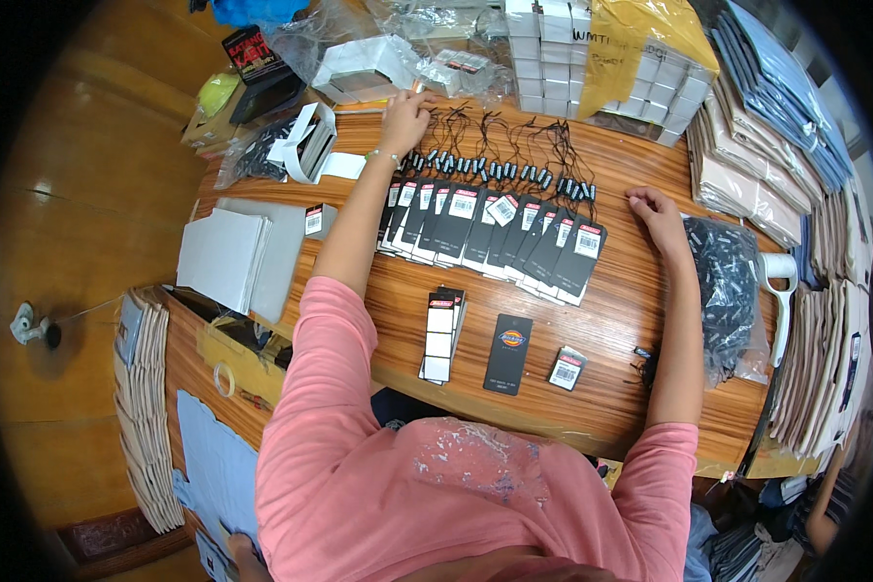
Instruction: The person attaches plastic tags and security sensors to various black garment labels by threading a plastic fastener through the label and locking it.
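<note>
At the table's far edge my left hand (407, 118) is closed, its fingertips at a small white-and-orange item I cannot make out. Below it spreads a row of overlapping black hang tags (466, 228) with white barcode stickers, their black strings (495, 136) fanned toward the back. My right hand (658, 215) rests to the right of the row, fingers loosely curled and nothing visible in them. Closer to me lie a strip of white-and-red stickers (438, 339) over dark tags, a single black tag (507, 354) and a small stack of barcode stickers (566, 369).
A clear bag of black strings (723, 291) and a white tape dispenser (778, 281) sit at right. Stacked folded garments (747, 165) border that side. White boxes (553, 58) line the back. At left are an open white box (308, 144) and white sheets (223, 247).
</note>
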### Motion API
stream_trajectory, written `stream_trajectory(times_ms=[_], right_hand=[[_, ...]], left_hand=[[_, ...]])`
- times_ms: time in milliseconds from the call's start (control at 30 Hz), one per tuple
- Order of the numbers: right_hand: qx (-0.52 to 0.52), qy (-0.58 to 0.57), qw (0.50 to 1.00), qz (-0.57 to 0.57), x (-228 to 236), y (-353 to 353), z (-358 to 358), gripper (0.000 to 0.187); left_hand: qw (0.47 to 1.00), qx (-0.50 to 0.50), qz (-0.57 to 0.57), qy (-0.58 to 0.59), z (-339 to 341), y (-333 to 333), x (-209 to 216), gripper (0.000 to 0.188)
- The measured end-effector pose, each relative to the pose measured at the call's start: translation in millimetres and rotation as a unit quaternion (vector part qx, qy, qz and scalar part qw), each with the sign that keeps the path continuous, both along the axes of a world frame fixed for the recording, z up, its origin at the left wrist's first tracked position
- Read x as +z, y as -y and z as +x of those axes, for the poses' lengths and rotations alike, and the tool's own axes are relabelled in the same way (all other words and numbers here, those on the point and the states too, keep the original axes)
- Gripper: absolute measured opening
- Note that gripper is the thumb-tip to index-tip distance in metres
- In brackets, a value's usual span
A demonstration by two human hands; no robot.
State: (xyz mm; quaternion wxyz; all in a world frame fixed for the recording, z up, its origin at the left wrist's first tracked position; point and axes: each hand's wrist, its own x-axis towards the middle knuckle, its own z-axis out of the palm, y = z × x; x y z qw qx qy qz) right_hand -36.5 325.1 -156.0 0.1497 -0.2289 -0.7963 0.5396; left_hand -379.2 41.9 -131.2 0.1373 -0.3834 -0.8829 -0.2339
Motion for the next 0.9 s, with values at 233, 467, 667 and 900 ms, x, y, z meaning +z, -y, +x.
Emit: stream_trajectory(times_ms=[233, 467, 667, 900], right_hand=[[0.001, 0.000, 1.000, 0.005, -2, 0, -1, 0.019], [0.002, -0.003, 1.000, 0.021, -5, -2, -2, 0.019], [-0.001, 0.002, 1.000, 0.015, -3, -1, -2, 0.020], [-0.004, 0.007, 1.000, 0.012, -4, -4, 1, 0.021]], left_hand=[[0.973, 0.192, -0.120, 0.051, -2, 29, 13, 0.022], [0.975, 0.107, -0.074, 0.178, -29, 24, -14, 0.026], [0.949, -0.021, 0.065, 0.309, -41, 4, -34, 0.026], [0.989, -0.020, 0.031, 0.144, -9, -2, -5, 0.017]])
